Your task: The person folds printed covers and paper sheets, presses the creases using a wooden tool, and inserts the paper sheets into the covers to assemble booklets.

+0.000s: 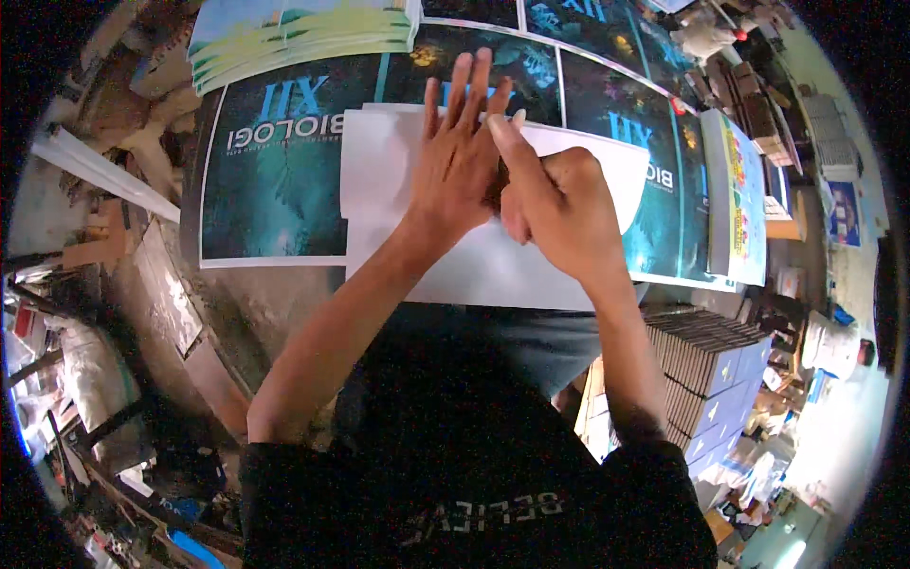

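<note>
The left hand (455, 171) lies flat and open on the white sheets (379, 180), fingers spread and pointing away from the body, their tips reaching past the far edge over the dark teal printed cover sheets (284, 213). That spread probably gives a wide press, so the loose paper cannot slide. The right hand (573, 213) is beside it above the same paper, fingers curled in and 1 digit extended toward the left hand; its palm is turned out of sight, so I cannot tell whether it grips anything. The 2 hands overlap in view, and whether they touch is unclear

The white sheets rest on top of the cover sheets, near the person's body, which seems to put them in easy reach of both arms. Their edges do not line up, so at least 2 layers show

At the far left, a stack of green-and-yellow booklets (303, 43) sits on the covers, perhaps weighing them down. A thick pile of colourful books (744, 199) stands at the right end, and blue-covered books (706, 389) are piled below, apart from the work area
</note>
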`<state>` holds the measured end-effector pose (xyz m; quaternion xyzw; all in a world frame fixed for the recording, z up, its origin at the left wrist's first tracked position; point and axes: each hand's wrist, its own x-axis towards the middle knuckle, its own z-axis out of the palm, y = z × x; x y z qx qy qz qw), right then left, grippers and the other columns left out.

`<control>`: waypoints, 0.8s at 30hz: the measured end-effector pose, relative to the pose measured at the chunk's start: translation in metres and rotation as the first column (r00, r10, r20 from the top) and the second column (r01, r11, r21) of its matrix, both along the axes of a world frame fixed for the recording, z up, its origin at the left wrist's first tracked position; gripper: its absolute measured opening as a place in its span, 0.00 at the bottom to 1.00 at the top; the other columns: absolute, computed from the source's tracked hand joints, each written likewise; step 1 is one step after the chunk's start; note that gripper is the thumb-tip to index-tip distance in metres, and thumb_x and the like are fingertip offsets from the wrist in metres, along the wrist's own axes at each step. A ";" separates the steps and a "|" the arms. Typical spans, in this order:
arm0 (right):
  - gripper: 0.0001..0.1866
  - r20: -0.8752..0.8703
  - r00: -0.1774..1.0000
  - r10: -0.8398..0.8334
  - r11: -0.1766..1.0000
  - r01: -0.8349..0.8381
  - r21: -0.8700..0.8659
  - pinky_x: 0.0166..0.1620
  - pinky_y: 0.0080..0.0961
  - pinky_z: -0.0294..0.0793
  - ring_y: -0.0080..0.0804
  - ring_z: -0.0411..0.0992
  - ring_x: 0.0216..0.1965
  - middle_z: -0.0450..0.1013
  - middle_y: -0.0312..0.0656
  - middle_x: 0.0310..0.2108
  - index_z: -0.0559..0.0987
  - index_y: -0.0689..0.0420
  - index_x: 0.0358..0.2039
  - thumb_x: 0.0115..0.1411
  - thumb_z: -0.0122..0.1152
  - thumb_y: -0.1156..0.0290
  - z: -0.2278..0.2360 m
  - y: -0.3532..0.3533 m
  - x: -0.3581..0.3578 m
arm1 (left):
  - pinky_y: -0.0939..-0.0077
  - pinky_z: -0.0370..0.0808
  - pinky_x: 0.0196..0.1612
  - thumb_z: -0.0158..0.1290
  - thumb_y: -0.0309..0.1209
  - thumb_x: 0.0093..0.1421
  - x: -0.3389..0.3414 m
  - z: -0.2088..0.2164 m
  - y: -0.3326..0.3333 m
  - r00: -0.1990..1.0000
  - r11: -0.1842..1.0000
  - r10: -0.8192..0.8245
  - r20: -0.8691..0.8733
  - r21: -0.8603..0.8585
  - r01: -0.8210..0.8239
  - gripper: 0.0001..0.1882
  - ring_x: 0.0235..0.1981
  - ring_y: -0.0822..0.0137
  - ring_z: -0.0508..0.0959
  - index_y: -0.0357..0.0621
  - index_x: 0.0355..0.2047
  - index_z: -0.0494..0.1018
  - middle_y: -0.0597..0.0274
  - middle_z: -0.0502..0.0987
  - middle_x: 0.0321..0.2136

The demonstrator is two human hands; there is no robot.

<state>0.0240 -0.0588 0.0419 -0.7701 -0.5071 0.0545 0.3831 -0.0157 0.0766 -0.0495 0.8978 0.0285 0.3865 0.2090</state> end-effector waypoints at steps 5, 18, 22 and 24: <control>0.37 -0.424 0.885 -0.192 0.976 0.219 0.014 0.16 0.23 0.61 0.22 0.63 0.08 0.63 0.35 0.04 0.70 0.58 0.04 0.70 0.50 0.51 0.043 -0.023 -0.002 | 0.45 0.44 0.70 0.46 0.42 0.66 0.004 0.002 -0.008 0.953 0.950 0.254 -0.164 0.227 -0.214 0.30 0.72 0.51 0.48 0.33 0.62 0.64 0.47 0.52 0.70; 0.30 -0.291 0.911 -0.291 0.957 0.277 -0.088 0.21 0.33 0.71 0.37 0.71 0.11 0.70 0.46 0.10 0.77 0.62 0.14 0.69 0.50 0.57 0.001 -0.041 0.011 | 0.45 0.36 0.71 0.43 0.45 0.64 0.031 0.013 -0.053 0.976 0.981 0.064 -0.208 0.194 -0.024 0.33 0.74 0.53 0.43 0.41 0.67 0.59 0.50 0.47 0.72; 0.35 -0.461 0.862 -0.210 0.977 0.202 -0.067 0.19 0.26 0.67 0.27 0.67 0.10 0.66 0.38 0.06 0.74 0.58 0.07 0.69 0.50 0.51 0.009 -0.052 0.035 | 0.44 0.42 0.70 0.45 0.45 0.64 0.032 0.005 -0.050 0.974 0.944 0.157 -0.161 0.313 -0.100 0.33 0.73 0.52 0.48 0.41 0.66 0.60 0.49 0.50 0.71; 0.36 -0.503 0.844 -0.186 0.981 0.183 -0.057 0.19 0.24 0.65 0.24 0.65 0.10 0.65 0.36 0.06 0.73 0.57 0.06 0.69 0.50 0.49 0.037 -0.058 0.041 | 0.44 0.47 0.69 0.45 0.42 0.67 0.035 0.009 -0.050 0.985 0.949 0.148 -0.086 0.293 -0.117 0.27 0.70 0.53 0.55 0.37 0.59 0.69 0.50 0.59 0.68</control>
